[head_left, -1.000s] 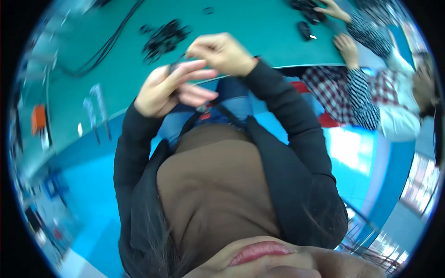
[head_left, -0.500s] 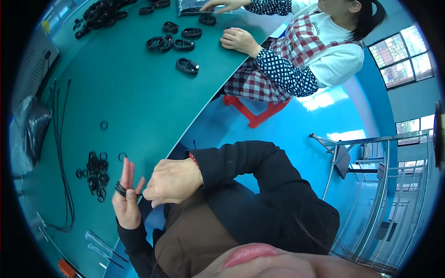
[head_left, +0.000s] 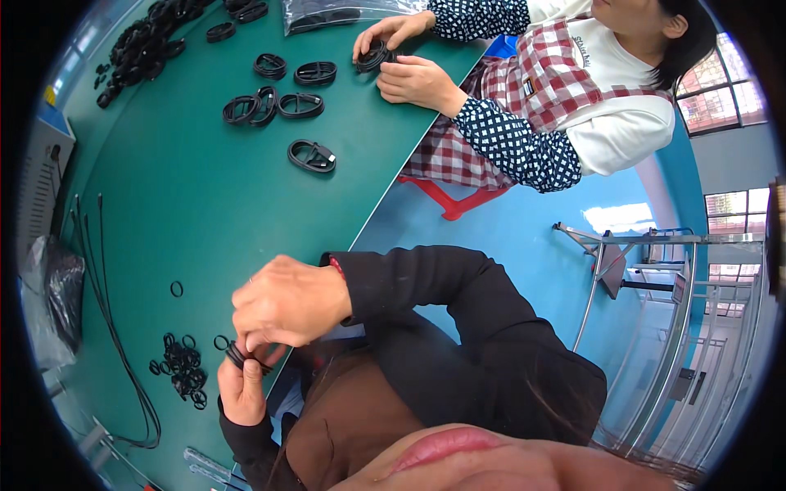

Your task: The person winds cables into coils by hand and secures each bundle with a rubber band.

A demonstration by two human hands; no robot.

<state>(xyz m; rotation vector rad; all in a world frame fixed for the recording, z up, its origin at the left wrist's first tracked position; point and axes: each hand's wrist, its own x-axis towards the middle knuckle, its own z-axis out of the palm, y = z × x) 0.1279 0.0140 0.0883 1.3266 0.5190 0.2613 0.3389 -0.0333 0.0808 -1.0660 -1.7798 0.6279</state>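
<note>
A black cable (head_left: 235, 355) is wound in several loops round the fingers of my left hand (head_left: 242, 394), by the table's front edge. That hand is partly curled, its thumb against the loops. My right hand (head_left: 291, 301) reaches over from the right, bent at the wrist, its fingertips closed at the loops; the palm side and the exact grip are hidden. Beside my left hand lies a pile of small black rings (head_left: 182, 368), with one loose ring (head_left: 221, 342) close to the fingers and another ring (head_left: 177, 288) farther off.
Long black cables (head_left: 123, 352) lie uncoiled along the left, near a plastic bag (head_left: 56, 303). Several coiled cables (head_left: 312, 155) and a large dark heap (head_left: 147, 45) lie farther back. Across the corner, a co-worker's hands (head_left: 417, 82) hold a coiled cable near a clear bag (head_left: 352, 12).
My right hand has come onto the loops on my left hand, whose earlier outstretched fingers are now more curled. The co-worker's hands have come together at a coil. The view has shifted.
</note>
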